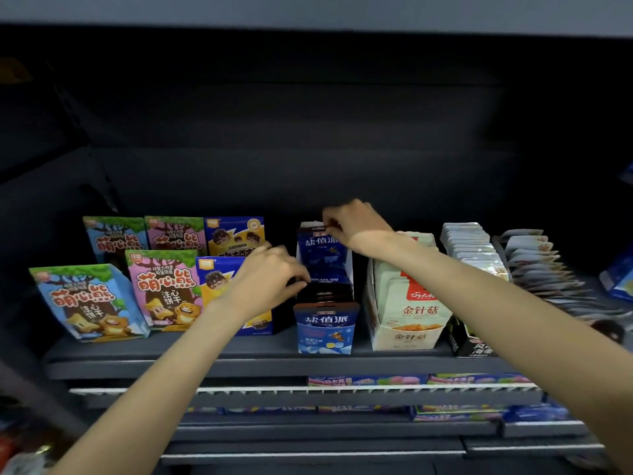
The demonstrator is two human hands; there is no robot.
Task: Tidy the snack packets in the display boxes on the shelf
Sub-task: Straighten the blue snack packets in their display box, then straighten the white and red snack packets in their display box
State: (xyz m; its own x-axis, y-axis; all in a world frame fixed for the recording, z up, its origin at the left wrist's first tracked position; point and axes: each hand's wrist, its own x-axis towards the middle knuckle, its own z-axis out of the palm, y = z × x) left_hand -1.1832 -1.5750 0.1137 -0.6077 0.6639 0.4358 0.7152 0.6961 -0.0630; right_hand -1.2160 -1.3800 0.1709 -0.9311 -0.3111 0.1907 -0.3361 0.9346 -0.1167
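1. Both hands work at the blue display box [325,325] that stands near the front edge of the dark shelf [239,351], a little right of centre in the view.
2. The right hand [356,228] reaches over the back of that box, at about 12 o'clock from its front panel. Its thumb and fingers pinch the top edge of the rearmost dark blue snack packet [323,250], which stands upright and higher than the ones before it.
3. The left hand [270,279] is at about 9 o'clock from the row of dark blue packets [325,293]. Its fingertips are curled against the left side of the row; motion blur hides whether they actually grasp a packet.
4. At 3 o'clock from the blue box stands a pale enoki mushroom snack box [407,323], just beside it, with cream packets upright inside.
5. Farther toward 3 o'clock lie two leaning rows of pale packets [469,245], and below them a black box [474,346].
6. At 9 o'clock from the blue box stand bear biscuit bags [85,303] in green, pink and blue, two rows deep.
7. At 6 o'clock, lower shelves [308,392] carry colourful packs.
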